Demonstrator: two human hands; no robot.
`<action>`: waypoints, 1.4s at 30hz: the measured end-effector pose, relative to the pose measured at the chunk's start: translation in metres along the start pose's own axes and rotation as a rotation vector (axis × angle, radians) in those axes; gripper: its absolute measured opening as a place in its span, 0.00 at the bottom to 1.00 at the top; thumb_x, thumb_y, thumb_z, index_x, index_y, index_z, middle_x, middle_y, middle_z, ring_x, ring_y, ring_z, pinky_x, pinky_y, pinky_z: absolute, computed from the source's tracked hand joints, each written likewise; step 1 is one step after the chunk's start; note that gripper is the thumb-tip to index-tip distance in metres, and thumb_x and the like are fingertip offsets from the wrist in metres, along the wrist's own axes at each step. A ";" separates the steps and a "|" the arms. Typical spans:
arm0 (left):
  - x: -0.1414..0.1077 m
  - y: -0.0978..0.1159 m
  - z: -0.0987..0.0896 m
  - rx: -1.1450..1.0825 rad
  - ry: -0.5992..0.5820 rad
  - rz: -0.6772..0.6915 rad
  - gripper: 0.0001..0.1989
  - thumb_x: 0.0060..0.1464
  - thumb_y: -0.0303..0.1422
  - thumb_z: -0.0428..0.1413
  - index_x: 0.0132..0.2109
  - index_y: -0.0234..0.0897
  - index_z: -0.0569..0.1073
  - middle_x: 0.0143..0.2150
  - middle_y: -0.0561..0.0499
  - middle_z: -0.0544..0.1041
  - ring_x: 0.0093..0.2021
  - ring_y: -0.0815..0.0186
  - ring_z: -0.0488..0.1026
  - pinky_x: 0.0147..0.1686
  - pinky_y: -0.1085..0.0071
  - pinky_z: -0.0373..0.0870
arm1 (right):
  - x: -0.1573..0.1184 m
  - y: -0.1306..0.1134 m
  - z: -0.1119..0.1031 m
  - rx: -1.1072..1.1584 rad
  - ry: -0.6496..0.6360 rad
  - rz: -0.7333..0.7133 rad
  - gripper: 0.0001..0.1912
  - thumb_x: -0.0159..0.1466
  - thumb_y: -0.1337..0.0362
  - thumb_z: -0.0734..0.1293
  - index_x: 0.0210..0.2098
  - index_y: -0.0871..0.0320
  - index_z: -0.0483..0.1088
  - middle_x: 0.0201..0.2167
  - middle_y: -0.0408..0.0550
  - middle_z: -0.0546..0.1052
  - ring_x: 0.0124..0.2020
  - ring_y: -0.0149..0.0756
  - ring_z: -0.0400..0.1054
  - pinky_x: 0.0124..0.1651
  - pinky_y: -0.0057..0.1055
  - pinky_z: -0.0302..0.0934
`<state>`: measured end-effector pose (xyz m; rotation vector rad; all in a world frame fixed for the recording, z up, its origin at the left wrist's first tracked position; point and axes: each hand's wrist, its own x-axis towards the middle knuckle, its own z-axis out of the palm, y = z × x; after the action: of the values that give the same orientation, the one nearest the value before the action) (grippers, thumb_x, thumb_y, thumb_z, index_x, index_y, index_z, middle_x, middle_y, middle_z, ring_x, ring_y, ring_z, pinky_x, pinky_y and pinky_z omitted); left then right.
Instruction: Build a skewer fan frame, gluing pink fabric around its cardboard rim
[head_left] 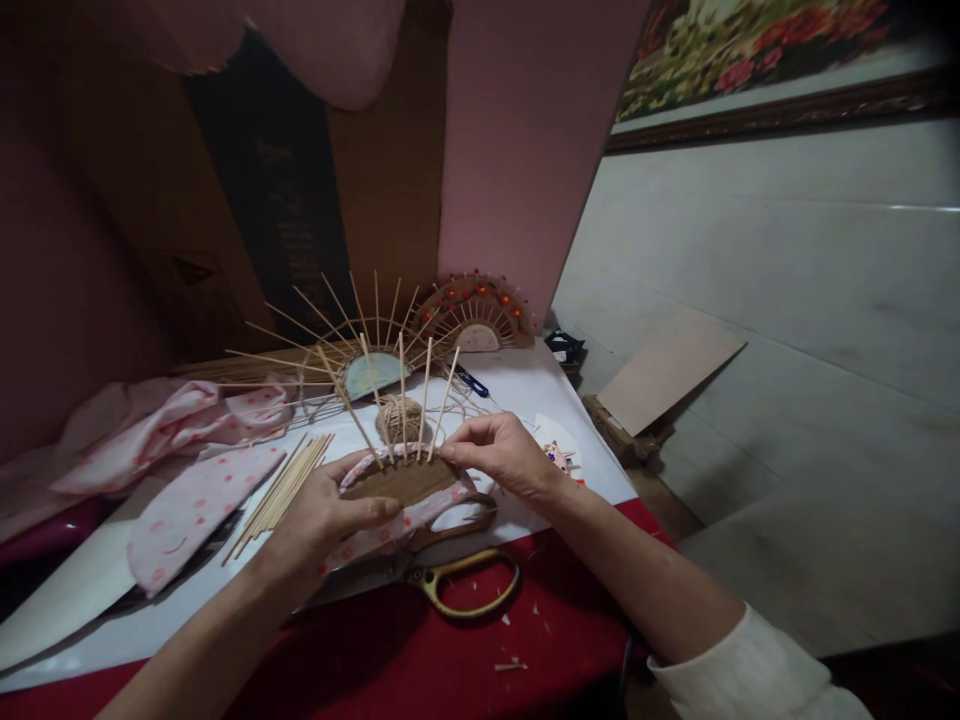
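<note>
My left hand (330, 510) grips a cardboard half-disc (409, 487) edged with pink dotted fabric, its thumb lying across the front. Several thin wooden sticks (403, 390) stand fanned out from the curved rim. At the right end of that rim, my right hand (499, 450) has thumb and forefinger pinched together, close to the base of the rightmost stick. Whatever lies between those fingertips is hidden. Large scissors (472, 585) with yellowish handles lie just below the half-disc. A ball of twine (400, 420) sits behind the sticks.
Loose sticks (289, 485) and dotted fabric pieces (202, 500) lie to the left. A light-green half-disc with radiating sticks (375, 375) and a decorated fan-shaped piece (476, 320) stand at the back. A blue cutter (472, 382) lies near them. Tiled wall (787, 300) rises right.
</note>
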<state>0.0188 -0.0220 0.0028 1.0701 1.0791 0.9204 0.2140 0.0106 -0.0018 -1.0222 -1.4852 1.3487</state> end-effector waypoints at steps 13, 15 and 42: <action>0.000 -0.001 0.001 0.000 -0.022 -0.005 0.21 0.36 0.28 0.63 0.42 0.36 0.74 0.27 0.52 0.77 0.31 0.58 0.75 0.28 0.67 0.73 | 0.000 0.001 -0.004 -0.039 -0.001 0.031 0.06 0.51 0.65 0.69 0.20 0.62 0.73 0.17 0.41 0.70 0.21 0.27 0.61 0.28 0.27 0.55; 0.000 -0.001 0.001 0.001 -0.012 -0.012 0.21 0.35 0.29 0.63 0.42 0.36 0.74 0.29 0.51 0.77 0.32 0.57 0.76 0.26 0.68 0.72 | -0.001 0.000 -0.003 -0.009 -0.015 0.043 0.07 0.50 0.64 0.69 0.20 0.62 0.72 0.17 0.40 0.70 0.21 0.27 0.61 0.27 0.27 0.54; 0.000 0.005 0.007 -0.025 0.123 -0.043 0.20 0.32 0.27 0.65 0.38 0.41 0.76 0.24 0.55 0.80 0.21 0.65 0.75 0.18 0.76 0.72 | -0.085 -0.001 -0.089 -1.429 0.119 0.242 0.23 0.51 0.50 0.70 0.38 0.60 0.69 0.35 0.54 0.75 0.35 0.47 0.69 0.33 0.34 0.57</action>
<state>0.0257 -0.0219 0.0083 0.9767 1.1847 0.9729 0.3243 -0.0445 -0.0023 -2.1094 -2.2528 0.1241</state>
